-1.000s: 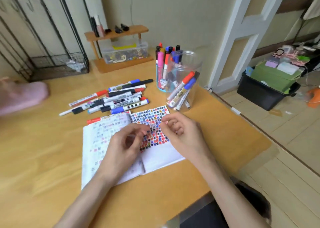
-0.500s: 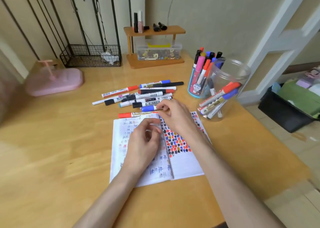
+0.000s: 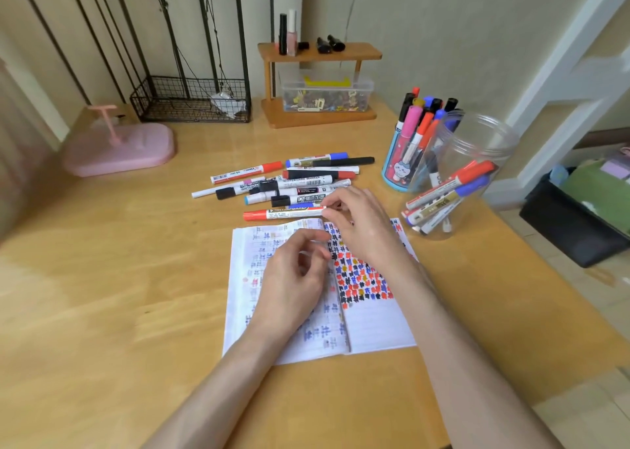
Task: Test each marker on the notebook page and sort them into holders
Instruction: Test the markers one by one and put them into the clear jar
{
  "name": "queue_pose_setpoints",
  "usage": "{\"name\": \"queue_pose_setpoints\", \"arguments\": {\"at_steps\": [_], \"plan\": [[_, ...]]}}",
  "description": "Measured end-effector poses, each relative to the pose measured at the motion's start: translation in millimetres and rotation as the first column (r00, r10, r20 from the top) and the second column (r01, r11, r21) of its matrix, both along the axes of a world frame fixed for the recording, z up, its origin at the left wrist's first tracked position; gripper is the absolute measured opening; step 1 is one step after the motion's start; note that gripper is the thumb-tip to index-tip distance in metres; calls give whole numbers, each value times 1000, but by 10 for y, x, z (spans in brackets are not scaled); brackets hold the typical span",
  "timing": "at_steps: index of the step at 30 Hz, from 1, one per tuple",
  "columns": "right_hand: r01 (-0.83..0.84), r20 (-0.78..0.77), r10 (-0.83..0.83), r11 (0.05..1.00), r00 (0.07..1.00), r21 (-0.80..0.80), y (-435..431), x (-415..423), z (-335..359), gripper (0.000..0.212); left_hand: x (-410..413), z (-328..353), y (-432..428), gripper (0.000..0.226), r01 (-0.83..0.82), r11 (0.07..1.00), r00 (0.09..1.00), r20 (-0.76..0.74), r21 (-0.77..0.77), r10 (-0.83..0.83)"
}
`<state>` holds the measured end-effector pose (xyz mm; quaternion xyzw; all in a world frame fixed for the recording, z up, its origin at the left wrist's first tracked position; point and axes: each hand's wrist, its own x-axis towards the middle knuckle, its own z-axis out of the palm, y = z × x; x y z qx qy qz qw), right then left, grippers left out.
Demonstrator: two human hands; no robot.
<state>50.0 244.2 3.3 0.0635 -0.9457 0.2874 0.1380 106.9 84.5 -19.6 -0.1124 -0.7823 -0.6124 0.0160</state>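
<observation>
An open notebook [image 3: 375, 326] lies on the wooden table, its pages covered with red, blue and black test marks. My right hand [image 3: 361, 223] pinches the end of a red-capped marker [image 3: 283, 214] lying just beyond the notebook's top edge. My left hand [image 3: 293, 278] rests on the left page with loosely curled fingers, holding nothing. Behind lies a pile of several loose markers [image 3: 293, 182]. A blue cup holder [image 3: 400, 165] stands full of markers. Next to it a clear plastic jar [image 3: 477, 141] holds a few markers.
A pink flat stand [image 3: 119, 148] sits at the far left, a black wire basket [image 3: 191, 100] behind it. A small wooden shelf [image 3: 320, 83] with a clear box stands at the back. The table's right edge drops off near a black bin [image 3: 562, 223].
The view has swung left. My right hand moved from the right page up to the red-capped marker above the notebook and took hold of its end. My left hand stayed on the left page.
</observation>
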Motion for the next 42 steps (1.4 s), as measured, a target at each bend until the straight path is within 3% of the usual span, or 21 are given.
{"name": "queue_pose_setpoints", "arguments": {"at_steps": [4, 9, 17, 20, 25, 27, 32, 38, 42], "plan": [[-15, 48, 37, 922, 998, -386, 55, 113, 145, 15, -4, -7, -4, 27, -3, 1000, 1000, 7, 1, 3], [21, -67, -84, 762, 994, -648, 207, 407, 273, 16, 24, -2, -4, 18, -36, 997, 999, 20, 70, 35], [106, -29, -210, 600, 977, -793, 445, 756, 306, 17, 28, 41, -17, 32, -52, 988, 999, 16, 144, 50], [112, 1, -200, 545, 980, -831, 407, 807, 269, 16, 47, 70, -20, 19, 25, 998, 998, -61, 58, -21], [120, 48, -179, 417, 983, -901, 307, 823, 209, 18, 122, 113, -23, 21, 22, 997, 991, -133, -73, -31], [125, 82, -121, 418, 989, -900, 251, 844, 186, 20, 131, 123, -23, 25, 11, 998, 988, -151, -68, -21], [102, 154, 48, 557, 987, -825, 105, 884, 102, 38, 147, 97, -2, 25, 60, 996, 987, -147, -69, -69], [31, 109, 107, 558, 988, -829, 142, 894, 114, 41, 152, 165, 0, 18, 162, 975, 960, -203, -151, -191], [4, 78, 114, 547, 990, -837, 165, 912, 90, 36, 208, 251, 33, 22, 221, 972, 958, -171, -76, -231]]}}
